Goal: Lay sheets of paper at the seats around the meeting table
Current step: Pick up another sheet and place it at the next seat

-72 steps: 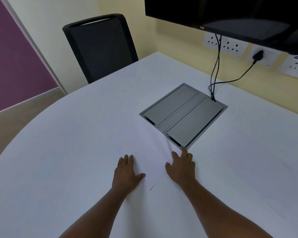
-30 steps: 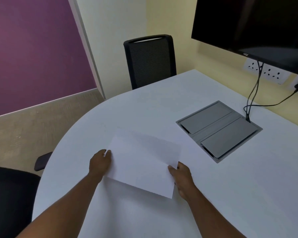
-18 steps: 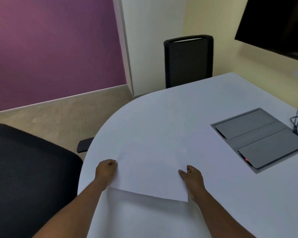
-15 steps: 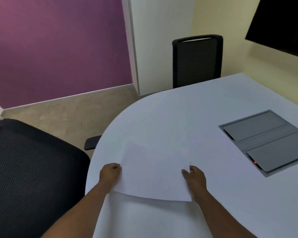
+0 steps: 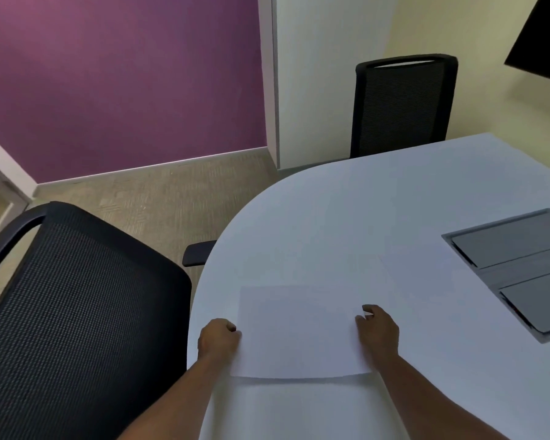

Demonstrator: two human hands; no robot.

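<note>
Our left hand (image 5: 219,339) is curled tight on the left edge of the sheet of paper (image 5: 299,335), fingers folded under and out of sight, thumb on top. Our right hand (image 5: 378,333) pinches the right edge, with the thumb and forefinger bent over the paper; the other fingers are hidden beneath, so we cannot tell how they sit. The sheet hangs between our hands, its near edge sagging a little above the white table (image 5: 346,217), close to the rounded rim beside the near black chair (image 5: 77,312).

As we judge it, the risk is in the release. White on white, the sheet is hard to square to the rim, and letting go unevenly could leave it askew or hanging over the edge. A second sheet (image 5: 315,404) seems to lie just below; we could overlap it.
</note>
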